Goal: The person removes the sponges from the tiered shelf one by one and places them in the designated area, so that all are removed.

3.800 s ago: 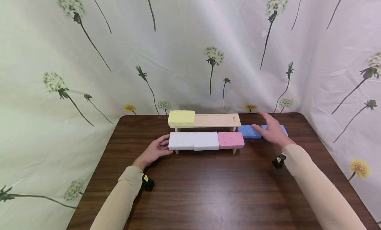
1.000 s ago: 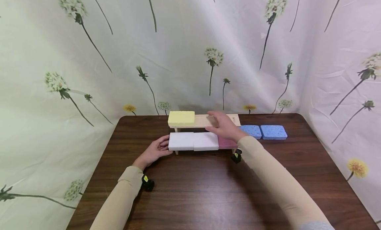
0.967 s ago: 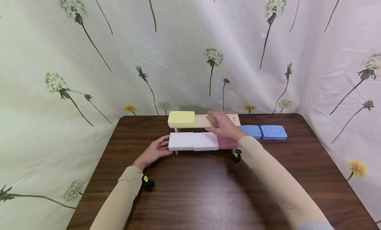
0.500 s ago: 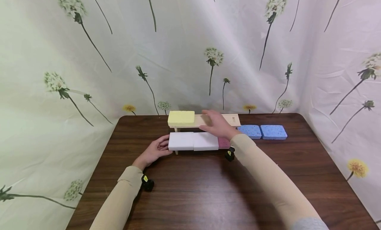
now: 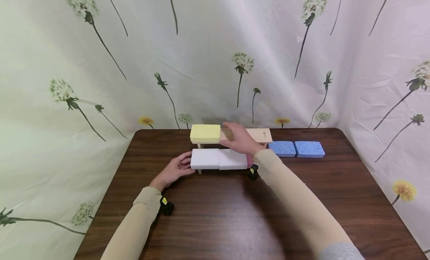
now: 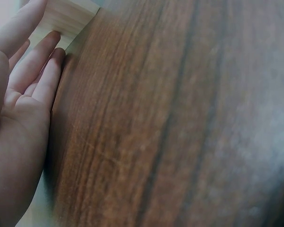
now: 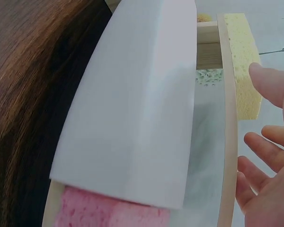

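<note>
In the head view my left hand [image 5: 172, 172] rests at the left end of the front wooden stand, its fingers extended. The left wrist view has fingertips [image 6: 59, 51] against the pale wood [image 6: 68, 19] of that stand. Two white sponge blocks [image 5: 219, 159] and a pink sponge [image 5: 250, 161] lie in a row on top; my right forearm covers most of the pink one. Over the back wooden stand [image 5: 261, 134], my right hand [image 5: 242, 139] is spread and holds nothing. Its thumb and fingertips hover just right of the yellow sponge [image 5: 205, 132], which lies on that stand's left end.
Right of the stands, two speckled blue sponges [image 5: 283, 149] lie side by side on the dark wooden table [image 5: 208, 222]. A dandelion-print curtain [image 5: 208, 65] hangs right behind the table. Each wrist wears a small black camera [image 5: 167, 207].
My right hand has moved left from above the blue sponges, across the pink sponge and back stand, to beside the yellow sponge. My left hand and the sponges have kept their places.
</note>
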The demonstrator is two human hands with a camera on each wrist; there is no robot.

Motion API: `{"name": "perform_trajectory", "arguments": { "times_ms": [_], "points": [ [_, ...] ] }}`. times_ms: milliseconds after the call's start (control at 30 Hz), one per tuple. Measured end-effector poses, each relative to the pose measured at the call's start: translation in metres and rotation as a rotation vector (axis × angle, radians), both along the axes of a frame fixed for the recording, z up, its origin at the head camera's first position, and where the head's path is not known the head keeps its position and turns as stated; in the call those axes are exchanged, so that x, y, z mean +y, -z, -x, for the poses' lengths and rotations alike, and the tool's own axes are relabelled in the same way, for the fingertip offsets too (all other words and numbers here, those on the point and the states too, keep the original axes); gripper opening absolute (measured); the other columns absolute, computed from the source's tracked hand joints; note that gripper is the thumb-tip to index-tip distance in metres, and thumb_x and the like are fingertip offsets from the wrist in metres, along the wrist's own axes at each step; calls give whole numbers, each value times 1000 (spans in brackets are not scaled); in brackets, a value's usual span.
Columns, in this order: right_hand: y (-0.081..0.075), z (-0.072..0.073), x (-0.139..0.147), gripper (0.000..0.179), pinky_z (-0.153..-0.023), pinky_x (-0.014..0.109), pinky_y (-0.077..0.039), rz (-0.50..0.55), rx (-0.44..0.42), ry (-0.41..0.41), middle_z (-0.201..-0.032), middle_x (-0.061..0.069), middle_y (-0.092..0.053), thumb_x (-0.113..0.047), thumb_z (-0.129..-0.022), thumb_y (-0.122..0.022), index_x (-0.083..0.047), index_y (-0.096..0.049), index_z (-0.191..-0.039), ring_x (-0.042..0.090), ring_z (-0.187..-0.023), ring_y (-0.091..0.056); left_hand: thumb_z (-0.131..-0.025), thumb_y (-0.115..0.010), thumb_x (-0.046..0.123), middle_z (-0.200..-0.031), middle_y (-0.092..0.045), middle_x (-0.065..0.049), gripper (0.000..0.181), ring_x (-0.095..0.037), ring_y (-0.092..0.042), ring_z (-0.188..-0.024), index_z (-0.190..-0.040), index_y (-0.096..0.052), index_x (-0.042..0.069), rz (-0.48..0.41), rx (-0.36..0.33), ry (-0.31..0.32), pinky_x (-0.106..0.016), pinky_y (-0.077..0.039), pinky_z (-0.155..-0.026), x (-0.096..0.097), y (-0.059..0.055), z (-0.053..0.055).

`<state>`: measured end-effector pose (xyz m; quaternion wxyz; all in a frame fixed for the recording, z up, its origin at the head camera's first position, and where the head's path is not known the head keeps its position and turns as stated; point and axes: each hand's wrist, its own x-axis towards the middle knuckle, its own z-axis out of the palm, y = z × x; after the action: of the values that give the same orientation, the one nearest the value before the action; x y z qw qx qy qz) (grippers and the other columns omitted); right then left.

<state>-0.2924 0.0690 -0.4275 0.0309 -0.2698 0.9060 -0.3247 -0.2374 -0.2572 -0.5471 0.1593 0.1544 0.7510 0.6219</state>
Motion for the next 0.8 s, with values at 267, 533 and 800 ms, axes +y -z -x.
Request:
{"name": "perform_trajectory", "arguments": {
  "times_ms": [267,533,800],
  "points": [
    [-2,3,-8,82,-128,52,-23,-42,9,-15,-166,17,-38,-40,-101,-71,-2,-32,-163,38,-155,-31,-94,-79,2,-155,-51,-25,82,-35,-54,-140,-162,-35,6,-3,-10,-6,-26,-53,-103,1,3,0],
    [-4,2,-15,85,-128,53,-25,-59,-27,2,-166,17,-38,-42,-100,-71,-3,-31,-164,39,-155,-30,-94,-79,3,-156,-50,-24,82,-37,-53,-140,-163,-35,6,2,-4,2,-26,-54,-103,1,2,0],
    [-5,3,-21,84,-125,55,-30,-87,-16,18,-164,18,-41,-42,-100,-71,-3,-32,-163,41,-153,-34,-94,-78,2,-155,-50,-27,81,-30,-56,-138,-163,-33,3,2,11,3,-24,-52,-103,2,-3,-2]
  ]
}}
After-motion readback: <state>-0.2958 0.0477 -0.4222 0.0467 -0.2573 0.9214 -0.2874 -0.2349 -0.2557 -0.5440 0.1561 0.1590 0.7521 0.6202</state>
